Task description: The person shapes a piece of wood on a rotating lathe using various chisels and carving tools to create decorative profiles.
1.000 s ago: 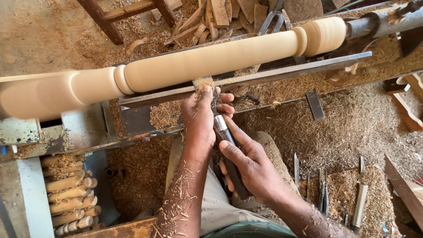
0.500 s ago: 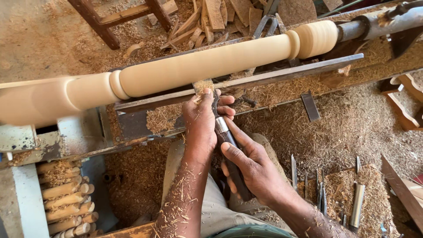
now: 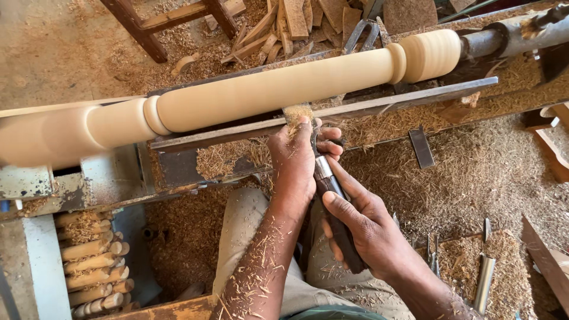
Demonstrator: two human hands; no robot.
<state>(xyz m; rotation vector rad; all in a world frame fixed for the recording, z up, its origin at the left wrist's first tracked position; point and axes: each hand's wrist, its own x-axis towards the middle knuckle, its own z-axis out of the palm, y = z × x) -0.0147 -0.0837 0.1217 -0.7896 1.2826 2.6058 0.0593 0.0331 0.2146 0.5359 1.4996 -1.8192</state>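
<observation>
Both hands (image 3: 332, 195) gripping chisel (image 3: 329, 189), wooden spindle (image 3: 278, 89)

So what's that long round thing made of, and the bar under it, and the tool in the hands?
The long spindle looks like pale bare wood, smooth and unvarnished, with shavings heaped below. The tool rest bar seems to be metal: grey, dull and flat-edged. The chisel has a shiny metal collar and a dark handle, probably wood; the left hand and right hand cover much of it.

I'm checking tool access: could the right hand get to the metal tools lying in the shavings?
Probably yes: the metal tools lie uncovered just beside the right hand, though it now grips the chisel handle.
</observation>
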